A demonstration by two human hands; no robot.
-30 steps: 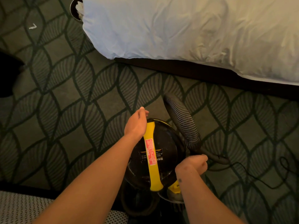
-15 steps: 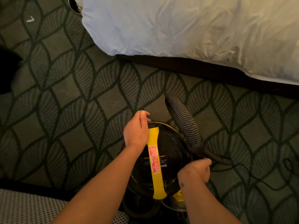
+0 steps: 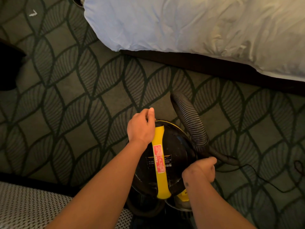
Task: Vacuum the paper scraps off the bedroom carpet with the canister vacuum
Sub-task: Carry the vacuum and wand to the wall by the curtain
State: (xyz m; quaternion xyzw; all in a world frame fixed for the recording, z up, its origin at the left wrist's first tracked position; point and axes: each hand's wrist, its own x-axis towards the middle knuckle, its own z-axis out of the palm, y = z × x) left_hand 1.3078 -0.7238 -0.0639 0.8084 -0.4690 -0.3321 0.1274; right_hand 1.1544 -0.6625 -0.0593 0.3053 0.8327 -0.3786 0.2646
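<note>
The black canister vacuum (image 3: 175, 156) stands on the leaf-patterned carpet (image 3: 82, 96), seen from above, with a yellow handle (image 3: 160, 164) across its lid. A ribbed black hose (image 3: 189, 119) arches up from its right side. My left hand (image 3: 140, 128) grips the lid's far rim beside the handle's end, fingers curled over the edge. My right hand (image 3: 200, 171) grips the lid's right rim near the hose joint; its fingertips are hidden. One white paper scrap (image 3: 33, 13) lies on the carpet at the far left.
A bed with a white duvet (image 3: 198, 25) fills the upper right, above its dark base (image 3: 214, 68). A thin black cord (image 3: 264, 177) snakes over the carpet right of the vacuum. A woven grey surface (image 3: 24, 207) sits at the lower left, a dark object (image 3: 8, 66) at the left edge.
Both hands stay on the vacuum's lid. My left fingers have curled further over the far rim, and the view has drifted slightly.
</note>
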